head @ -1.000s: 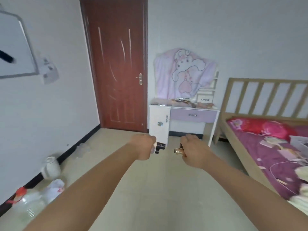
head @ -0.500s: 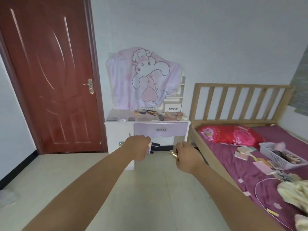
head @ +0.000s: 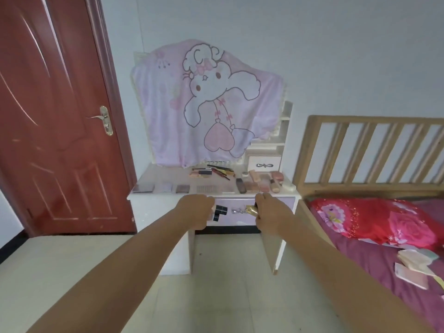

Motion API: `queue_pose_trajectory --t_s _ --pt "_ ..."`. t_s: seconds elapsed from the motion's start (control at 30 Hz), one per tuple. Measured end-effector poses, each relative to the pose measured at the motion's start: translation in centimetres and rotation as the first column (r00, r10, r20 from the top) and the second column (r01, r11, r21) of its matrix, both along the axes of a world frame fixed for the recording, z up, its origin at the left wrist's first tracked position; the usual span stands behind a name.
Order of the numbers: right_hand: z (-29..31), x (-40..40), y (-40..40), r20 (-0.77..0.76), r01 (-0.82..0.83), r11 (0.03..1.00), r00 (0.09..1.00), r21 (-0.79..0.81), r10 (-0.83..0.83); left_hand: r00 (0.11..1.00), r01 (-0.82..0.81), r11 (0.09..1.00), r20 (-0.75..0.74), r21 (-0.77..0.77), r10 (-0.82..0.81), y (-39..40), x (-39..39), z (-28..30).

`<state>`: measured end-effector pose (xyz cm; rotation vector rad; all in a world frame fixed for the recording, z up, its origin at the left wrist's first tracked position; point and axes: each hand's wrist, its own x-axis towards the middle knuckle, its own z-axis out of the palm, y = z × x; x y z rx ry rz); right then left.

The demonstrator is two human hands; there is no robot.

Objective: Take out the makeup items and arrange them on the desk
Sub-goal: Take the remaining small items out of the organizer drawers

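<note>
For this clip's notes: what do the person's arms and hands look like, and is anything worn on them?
Both forearms are bare from the bottom edge of the head view up to the wrists, with no sleeve in sight. The left hand and right hand have no gloves, and no watch, bracelet or ring shows at this distance. Any rings or nail detail would be too small to tell.

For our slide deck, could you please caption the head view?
Both hands, left and right, carry small makeup items toward the dressing desk already lined with cosmetics.
</note>
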<state>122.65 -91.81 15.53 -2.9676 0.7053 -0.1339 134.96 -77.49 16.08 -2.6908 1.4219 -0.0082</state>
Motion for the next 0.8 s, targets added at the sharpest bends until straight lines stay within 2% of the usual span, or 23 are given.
queue_pose_trajectory --t_s 0.1,0.17,0.3,0.47,0.63,0.8 --pt "-0.4 7.9 -3.9 0.016 -0.043 0.998 0.999 0.036 0.042 0.997 -0.075 0.997 -0.022 0.016 0.076 -2.9 6.8 0.4" --pt "-1.0 11.7 -5.3 -0.037 -0.084 0.996 0.996 0.004 0.084 0.995 -0.1 0.994 -0.008 0.043 0.101 -4.0 10.3 -0.1" --pt "-2.6 23.8 -9.8 -0.015 -0.161 0.987 0.987 -0.01 0.161 0.984 -0.177 0.983 0.023 0.049 0.176 -7.5 22.1 -2.0" --pt "-5.3 37.2 -15.8 -0.019 -0.118 0.99 0.993 0.075 0.12 0.982 -0.191 0.974 0.021 0.118 0.19 -12.8 36.3 -4.4" --pt "-7.7 46.8 -21.3 -0.168 -0.052 0.988 0.983 0.144 0.076 0.984 -0.173 0.975 -0.018 0.136 0.177 -18.0 48.1 -6.3" --pt "-11.3 53.6 -26.2 -0.291 0.046 0.98 0.957 0.194 0.013 0.982 -0.144 0.971 -0.097 0.19 0.164 -22.9 55.6 -9.9"
